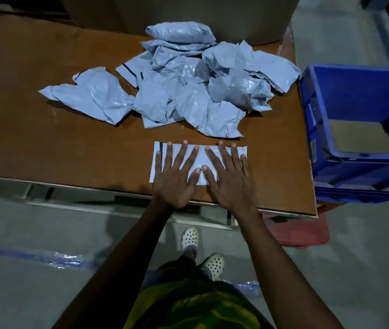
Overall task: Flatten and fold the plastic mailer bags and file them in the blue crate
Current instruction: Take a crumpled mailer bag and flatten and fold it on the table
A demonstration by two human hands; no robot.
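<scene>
1. Mailer bag (201, 156) lies flat near the worktop's (46, 138) front edge.
2. I see the left hand (175, 181) and right hand (230, 184) pressing it, fingers spread wide.
3. Blue crate (355, 91) sits at right.

The one view comes from the person's head, looking forward and steeply down over the near edge of the table (46, 138), close enough that the left hand (175, 182) and right hand (229, 185) lie mid-frame. Its wide angle reaches the table's far edge, the blue crate (359, 91) beyond the right edge, and the floor (34, 222) below the near edge.
</scene>
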